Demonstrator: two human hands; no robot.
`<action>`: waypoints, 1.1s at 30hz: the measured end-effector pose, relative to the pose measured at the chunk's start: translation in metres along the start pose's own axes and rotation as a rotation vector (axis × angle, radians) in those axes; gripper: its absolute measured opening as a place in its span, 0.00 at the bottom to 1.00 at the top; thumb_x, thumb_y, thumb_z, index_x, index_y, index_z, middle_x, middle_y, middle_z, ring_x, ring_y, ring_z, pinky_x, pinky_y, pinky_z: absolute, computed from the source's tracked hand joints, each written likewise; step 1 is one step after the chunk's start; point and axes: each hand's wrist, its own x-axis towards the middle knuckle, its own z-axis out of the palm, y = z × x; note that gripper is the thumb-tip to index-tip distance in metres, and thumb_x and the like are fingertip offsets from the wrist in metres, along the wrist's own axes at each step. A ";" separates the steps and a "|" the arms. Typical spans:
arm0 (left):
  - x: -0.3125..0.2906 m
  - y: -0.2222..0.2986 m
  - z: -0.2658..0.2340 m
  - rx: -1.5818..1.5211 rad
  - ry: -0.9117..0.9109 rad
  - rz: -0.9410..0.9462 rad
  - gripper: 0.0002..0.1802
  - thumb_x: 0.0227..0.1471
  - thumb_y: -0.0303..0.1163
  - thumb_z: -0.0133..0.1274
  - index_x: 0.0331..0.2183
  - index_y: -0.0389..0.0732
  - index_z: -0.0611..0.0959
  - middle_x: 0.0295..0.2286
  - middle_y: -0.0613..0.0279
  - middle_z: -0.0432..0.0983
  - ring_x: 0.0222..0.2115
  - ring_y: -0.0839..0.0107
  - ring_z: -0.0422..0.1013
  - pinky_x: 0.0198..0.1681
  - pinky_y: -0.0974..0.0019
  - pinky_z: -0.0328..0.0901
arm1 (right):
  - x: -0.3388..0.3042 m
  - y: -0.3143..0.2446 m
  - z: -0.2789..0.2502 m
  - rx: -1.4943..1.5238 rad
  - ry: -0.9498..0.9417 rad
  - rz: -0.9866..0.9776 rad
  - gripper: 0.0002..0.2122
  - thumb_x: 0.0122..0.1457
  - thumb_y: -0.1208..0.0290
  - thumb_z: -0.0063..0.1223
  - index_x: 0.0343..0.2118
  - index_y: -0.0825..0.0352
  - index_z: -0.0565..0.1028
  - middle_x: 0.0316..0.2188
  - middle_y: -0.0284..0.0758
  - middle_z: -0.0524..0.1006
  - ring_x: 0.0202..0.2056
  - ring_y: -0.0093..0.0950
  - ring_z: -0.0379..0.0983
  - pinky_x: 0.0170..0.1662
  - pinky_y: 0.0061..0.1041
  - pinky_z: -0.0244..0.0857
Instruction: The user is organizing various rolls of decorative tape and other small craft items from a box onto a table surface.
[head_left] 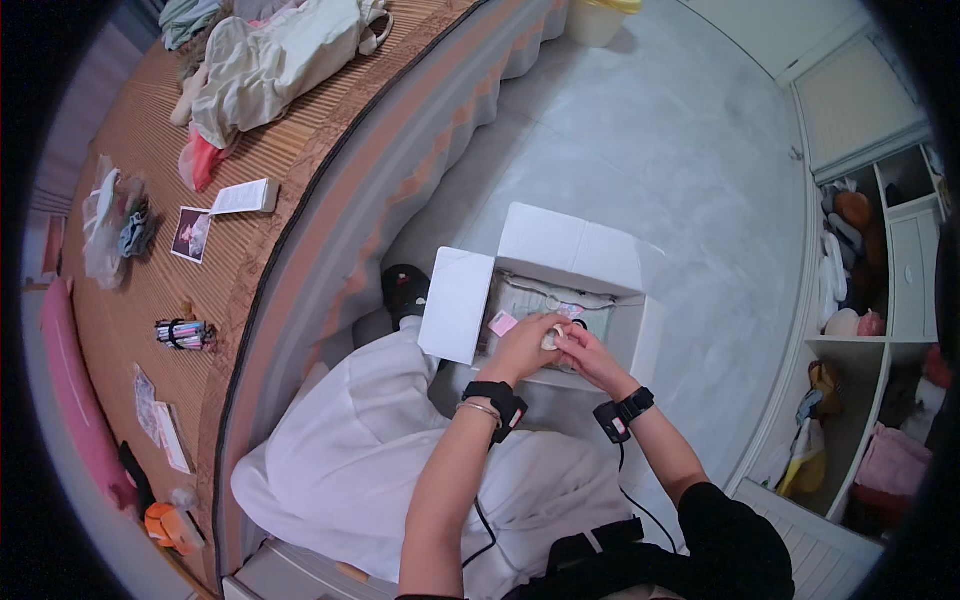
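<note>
My left hand and my right hand meet over the near part of an open white cardboard box on the floor. Between their fingertips is a small cream-coloured, ring-like thing, too small to name for sure. Both hands are closed on it. Inside the box, just left of my fingers, shows a pink card. Clear plastic packaging lies behind it along the far inner wall. My hands hide much of the box's near inside. The box flaps are folded outward.
To the left stands a bed with a brown mat, bearing white clothing, a bundle of pens, a photo card and a plastic bag. A dark slipper is beside the box. Open shelves hold clothes and plush toys at right.
</note>
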 end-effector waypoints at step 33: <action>-0.002 -0.002 -0.041 -1.200 -0.047 -0.524 0.14 0.56 0.39 0.54 0.39 0.40 0.75 0.30 0.66 0.73 0.29 0.77 0.73 0.31 0.75 0.73 | 0.005 -0.042 0.072 -0.902 0.281 -0.604 0.20 0.48 0.71 0.64 0.45 0.68 0.74 0.39 0.35 0.73 0.33 0.21 0.69 0.37 0.19 0.65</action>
